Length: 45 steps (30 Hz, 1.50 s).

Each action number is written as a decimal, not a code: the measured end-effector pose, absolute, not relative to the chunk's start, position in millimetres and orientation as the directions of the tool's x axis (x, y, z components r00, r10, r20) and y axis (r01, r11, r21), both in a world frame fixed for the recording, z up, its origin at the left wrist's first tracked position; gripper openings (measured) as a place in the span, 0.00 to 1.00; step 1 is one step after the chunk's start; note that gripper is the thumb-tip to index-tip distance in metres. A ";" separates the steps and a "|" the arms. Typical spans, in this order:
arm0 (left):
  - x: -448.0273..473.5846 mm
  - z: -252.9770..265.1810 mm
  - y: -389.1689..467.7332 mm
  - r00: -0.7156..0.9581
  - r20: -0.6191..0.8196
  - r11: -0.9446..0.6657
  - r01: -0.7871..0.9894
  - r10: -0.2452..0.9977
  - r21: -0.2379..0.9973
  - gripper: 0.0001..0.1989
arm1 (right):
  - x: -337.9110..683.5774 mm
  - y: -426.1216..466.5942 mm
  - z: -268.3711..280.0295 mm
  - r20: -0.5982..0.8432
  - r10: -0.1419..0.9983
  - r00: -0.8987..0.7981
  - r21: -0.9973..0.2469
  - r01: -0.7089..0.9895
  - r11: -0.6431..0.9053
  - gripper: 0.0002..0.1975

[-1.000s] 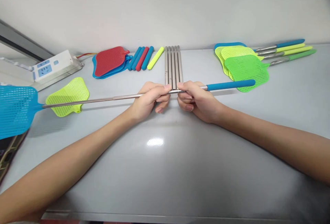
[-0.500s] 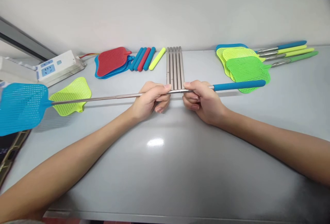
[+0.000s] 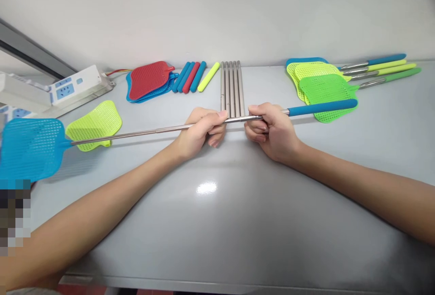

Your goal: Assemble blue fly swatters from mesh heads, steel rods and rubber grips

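A blue fly swatter [image 3: 32, 149] with a telescopic metal rod and a blue grip spans the view, its perforated head at the far left. My left hand [image 3: 204, 132] is closed around the middle of the rod, thumb along the top. Near the blue grip, my right hand [image 3: 272, 129] pinches the metal part, fingers curled under. Just beyond the hands lie several metal rods [image 3: 233, 87], side by side. Below the held rod at left rests a loose yellow-green swatter head [image 3: 97, 125], partly covered by it.
A red swatter head [image 3: 149, 79] lies over blue ones at the back left. Beside them are several coloured grips [image 3: 189, 77]. Whole swatters, the top one green [image 3: 328, 95], are stacked at right. A white power strip [image 3: 79, 85] sits at the left on the grey table [image 3: 217, 236].
My right hand has moved right along with the blue grip, widening the gap between my hands. The swatter's head has dropped slightly in view.
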State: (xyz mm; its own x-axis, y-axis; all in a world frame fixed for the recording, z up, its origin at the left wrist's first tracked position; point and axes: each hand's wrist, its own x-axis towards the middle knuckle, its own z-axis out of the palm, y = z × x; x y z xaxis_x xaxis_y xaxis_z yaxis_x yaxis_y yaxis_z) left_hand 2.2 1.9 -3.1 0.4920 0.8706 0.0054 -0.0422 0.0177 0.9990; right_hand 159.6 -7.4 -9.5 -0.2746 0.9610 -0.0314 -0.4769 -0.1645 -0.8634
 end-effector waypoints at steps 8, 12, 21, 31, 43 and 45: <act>2.4 -7.3 3.7 0.503 0.022 -0.008 -0.030 0.864 1.000 0.21 | 158.6 -5.8 -11.5 0.004 0.959 -0.285 -0.909 -0.400 -0.115 0.20; 2.4 -7.5 3.3 0.510 0.057 -0.083 0.029 0.858 0.996 0.22 | 157.7 -5.8 -11.3 0.005 0.949 -0.314 -0.935 -0.338 -0.107 0.20; 2.0 -3.6 2.3 0.489 0.037 -0.078 0.064 0.872 0.995 0.23 | 156.3 -6.8 -11.7 0.020 0.934 -0.358 -0.990 -0.135 -0.031 0.22; 2.9 -3.1 1.1 0.485 0.001 -0.050 0.088 0.875 0.995 0.22 | 156.4 -7.9 -9.0 0.027 0.927 -0.373 -0.996 -0.086 -0.006 0.23; 2.3 -1.9 5.3 0.504 -0.051 0.051 0.015 0.862 0.999 0.21 | 156.7 -7.8 -8.5 0.011 0.923 -0.385 -1.000 -0.031 -0.002 0.25; 2.1 -2.3 5.5 0.505 -0.044 0.045 0.010 0.862 0.999 0.21 | 156.4 -7.9 -8.2 0.011 0.923 -0.384 -0.999 -0.042 -0.005 0.25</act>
State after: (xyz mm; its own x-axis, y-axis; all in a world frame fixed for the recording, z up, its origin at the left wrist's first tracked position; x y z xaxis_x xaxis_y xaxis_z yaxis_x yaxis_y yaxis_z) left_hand 2.1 5.5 -2.3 0.5052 0.8619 -0.0441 0.0104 0.0450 0.9989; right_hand 156.4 -7.9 -8.2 -0.3836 0.9234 0.0111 -0.0415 -0.0052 -0.9991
